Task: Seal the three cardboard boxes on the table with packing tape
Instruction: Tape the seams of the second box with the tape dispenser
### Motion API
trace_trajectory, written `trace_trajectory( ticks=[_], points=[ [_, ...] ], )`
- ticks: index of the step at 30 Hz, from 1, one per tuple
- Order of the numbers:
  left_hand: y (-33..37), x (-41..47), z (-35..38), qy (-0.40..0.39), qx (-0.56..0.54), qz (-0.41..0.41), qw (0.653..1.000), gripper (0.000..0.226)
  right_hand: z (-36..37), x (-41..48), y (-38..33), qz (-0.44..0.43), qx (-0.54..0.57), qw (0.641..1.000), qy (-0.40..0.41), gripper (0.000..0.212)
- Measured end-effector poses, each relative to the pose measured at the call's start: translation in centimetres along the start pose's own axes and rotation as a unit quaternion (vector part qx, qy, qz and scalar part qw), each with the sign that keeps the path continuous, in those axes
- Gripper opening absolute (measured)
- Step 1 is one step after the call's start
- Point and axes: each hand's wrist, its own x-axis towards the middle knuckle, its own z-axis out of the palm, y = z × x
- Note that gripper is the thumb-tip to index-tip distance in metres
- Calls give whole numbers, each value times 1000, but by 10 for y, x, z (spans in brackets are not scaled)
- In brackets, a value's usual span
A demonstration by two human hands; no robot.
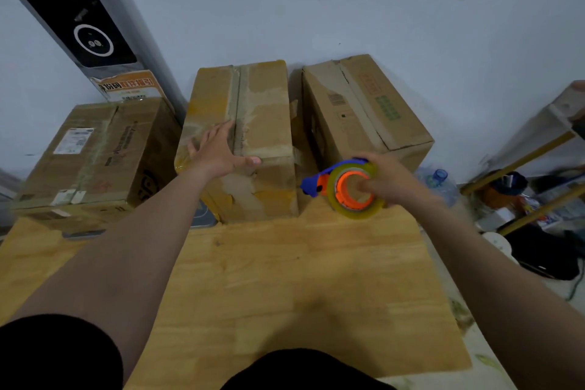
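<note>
Three cardboard boxes stand in a row at the back of the wooden table [285, 279]: a left box [95, 155] with a white label, a middle box [256, 123] with worn tape along its top seam, and a right box [361, 111] with red and green print. My left hand [218, 152] lies flat on the middle box's top near its front edge, fingers straight, thumb out along the edge. My right hand [389, 180] grips a blue and orange tape dispenser [345, 187] with a yellowish roll, held in the air in front of the right box.
A tall grey and black appliance [79, 25] leans against the wall behind the left box. A plastic water bottle [440, 180] and a cluttered shelf [538, 193] sit to the right of the table. A thin grey device [202, 215] lies under the middle box's front left corner.
</note>
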Motion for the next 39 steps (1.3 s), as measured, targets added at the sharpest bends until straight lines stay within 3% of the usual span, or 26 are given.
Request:
trace_trajectory(
  ticks=[5,9,15,18,28,31,35,39],
  points=[
    [1,0,1,8,-4,1,1000,124,41,-7,43,145,46,985,-84,61],
    [-3,2,4,14,-18,-1,1000,128,86,0,72,210,63,965,-145,69],
    [-8,5,7,17,-24,-11,999,139,139,14,92,246,84,945,-199,70],
    [-8,4,9,20,-11,-8,1000,132,155,16,99,253,104,940,-203,68],
    [-3,1,2,19,-53,-6,998,128,146,13,70,164,1,976,-144,73],
    [-8,-4,-3,11,-138,6,990,125,130,13,47,115,-36,986,-117,74],
    [-11,-26,-17,23,-210,49,976,96,106,13,-2,52,-74,994,-67,74],
    [-31,-53,-24,52,-165,73,982,64,86,17,-55,-24,-117,993,15,75]
  ],
)
